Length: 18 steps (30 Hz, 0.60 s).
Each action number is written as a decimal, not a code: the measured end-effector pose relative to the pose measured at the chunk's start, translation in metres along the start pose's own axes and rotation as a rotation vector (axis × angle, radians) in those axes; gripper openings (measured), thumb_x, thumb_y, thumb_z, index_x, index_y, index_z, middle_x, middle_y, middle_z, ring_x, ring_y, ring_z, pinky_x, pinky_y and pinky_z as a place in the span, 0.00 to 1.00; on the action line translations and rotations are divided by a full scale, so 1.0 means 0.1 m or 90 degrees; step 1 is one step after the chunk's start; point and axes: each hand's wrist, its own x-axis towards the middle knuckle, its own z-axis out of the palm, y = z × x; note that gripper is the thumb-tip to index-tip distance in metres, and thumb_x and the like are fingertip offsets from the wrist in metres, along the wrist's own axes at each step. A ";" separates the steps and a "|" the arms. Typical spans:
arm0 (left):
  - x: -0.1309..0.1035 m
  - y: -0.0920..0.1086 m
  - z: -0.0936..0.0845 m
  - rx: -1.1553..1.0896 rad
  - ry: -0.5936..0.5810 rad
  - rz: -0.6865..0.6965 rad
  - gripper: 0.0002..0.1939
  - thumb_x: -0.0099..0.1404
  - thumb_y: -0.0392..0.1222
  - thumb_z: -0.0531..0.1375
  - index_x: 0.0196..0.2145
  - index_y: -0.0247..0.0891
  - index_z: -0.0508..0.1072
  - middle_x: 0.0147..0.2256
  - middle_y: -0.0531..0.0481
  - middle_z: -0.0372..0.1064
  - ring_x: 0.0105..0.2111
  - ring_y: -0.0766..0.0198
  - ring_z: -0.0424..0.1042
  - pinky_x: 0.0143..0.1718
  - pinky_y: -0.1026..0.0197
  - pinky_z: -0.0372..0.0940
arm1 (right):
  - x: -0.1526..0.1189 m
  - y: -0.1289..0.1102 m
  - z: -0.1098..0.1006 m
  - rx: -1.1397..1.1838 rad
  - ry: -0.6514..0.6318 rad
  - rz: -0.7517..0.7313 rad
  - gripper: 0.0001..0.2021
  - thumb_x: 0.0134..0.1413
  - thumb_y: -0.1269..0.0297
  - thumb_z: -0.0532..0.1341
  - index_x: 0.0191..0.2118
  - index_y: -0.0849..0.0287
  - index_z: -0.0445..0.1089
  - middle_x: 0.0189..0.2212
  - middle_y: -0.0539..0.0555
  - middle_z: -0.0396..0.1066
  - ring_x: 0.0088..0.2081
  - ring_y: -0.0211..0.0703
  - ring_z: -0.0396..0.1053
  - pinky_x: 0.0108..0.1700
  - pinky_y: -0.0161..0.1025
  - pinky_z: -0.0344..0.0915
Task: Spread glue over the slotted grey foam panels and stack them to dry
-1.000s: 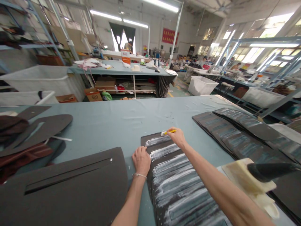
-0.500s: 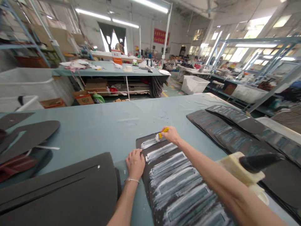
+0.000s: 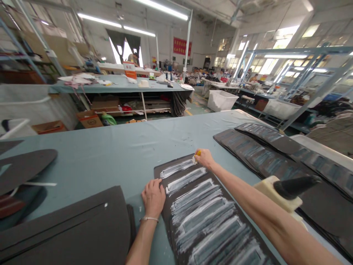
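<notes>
My right hand [image 3: 204, 158] is closed round the yellow handle of a small brush [image 3: 196, 157]. The bristles touch the far end of a dark grey panel [image 3: 190, 211], at the right end of its farthest white streak. Several wet white bands of what looks like glue cross the panel over slot-like outlines. My left hand [image 3: 153, 197], a bracelet at its wrist, lies with fingers stretched out on the panel's left edge. Behind my right forearm stands a cream bottle [image 3: 281, 195] with a black nozzle, partly hidden.
A stack of plain dark panels [image 3: 71, 224] lies at the left front. Streaked panels [image 3: 256, 151] overlap along the right side of the blue-green table [image 3: 132, 147]. Beyond stand another table [image 3: 110, 86], a white bin [image 3: 221, 100] and a distant person [image 3: 134, 59].
My right hand has drawn the brush rightward along the farthest band, whose white streak now reaches farther right. My left hand stays at the panel's edge. The camera view has shifted slightly.
</notes>
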 end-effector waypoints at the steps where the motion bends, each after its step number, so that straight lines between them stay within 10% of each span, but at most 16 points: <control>1: 0.00 0.00 0.00 0.002 0.002 -0.004 0.13 0.64 0.36 0.50 0.44 0.42 0.69 0.44 0.46 0.68 0.47 0.56 0.64 0.46 0.53 0.57 | -0.06 -0.11 0.06 0.028 0.005 -0.021 0.09 0.43 0.70 0.58 0.30 0.59 0.76 0.25 0.51 0.73 0.28 0.38 0.66 0.32 0.31 0.58; 6: -0.01 0.00 0.00 0.003 0.002 0.000 0.13 0.64 0.37 0.50 0.44 0.43 0.69 0.44 0.47 0.68 0.47 0.56 0.64 0.46 0.54 0.57 | -0.33 -0.53 0.38 0.195 -0.110 -0.119 0.08 0.45 0.66 0.59 0.31 0.56 0.75 0.24 0.48 0.72 0.25 0.35 0.65 0.29 0.29 0.58; 13: -0.03 0.03 0.01 -0.010 0.022 -0.019 0.13 0.64 0.36 0.50 0.44 0.43 0.69 0.45 0.47 0.68 0.48 0.56 0.63 0.47 0.53 0.56 | -0.18 -0.25 0.10 0.076 -0.013 -0.020 0.08 0.42 0.70 0.58 0.28 0.60 0.75 0.23 0.51 0.71 0.27 0.37 0.65 0.31 0.31 0.57; 18: -0.03 0.02 0.05 -0.024 0.041 -0.050 0.14 0.63 0.37 0.51 0.47 0.39 0.65 0.45 0.44 0.68 0.48 0.55 0.63 0.47 0.53 0.56 | -0.52 -0.70 0.34 0.201 -0.124 -0.097 0.08 0.44 0.66 0.59 0.31 0.57 0.75 0.22 0.46 0.70 0.24 0.33 0.62 0.28 0.28 0.57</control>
